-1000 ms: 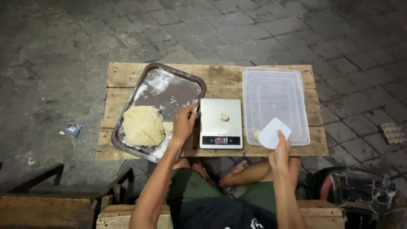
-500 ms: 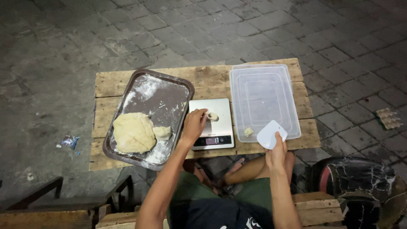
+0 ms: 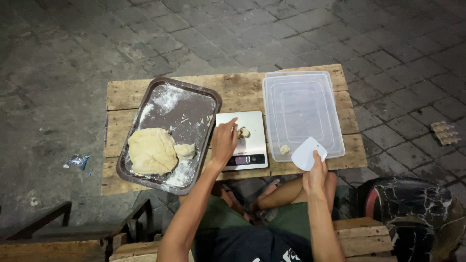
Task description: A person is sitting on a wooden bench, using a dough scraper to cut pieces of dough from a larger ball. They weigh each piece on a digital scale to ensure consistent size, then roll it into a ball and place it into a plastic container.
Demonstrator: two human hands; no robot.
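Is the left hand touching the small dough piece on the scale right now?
Cannot tell. In the head view the left hand reaches beside the small dough piece on the scale; no clear contact or gap shows.

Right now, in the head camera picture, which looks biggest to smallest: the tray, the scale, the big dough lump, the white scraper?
1. Tray, plainly the largest.
2. Big dough lump and scale: these look about alike, so I won't rank them.
3. White scraper, the smallest, held in the right hand.

Scale [image 3: 245, 140] between tray [image 3: 194, 104] (left) and container [image 3: 301, 104].
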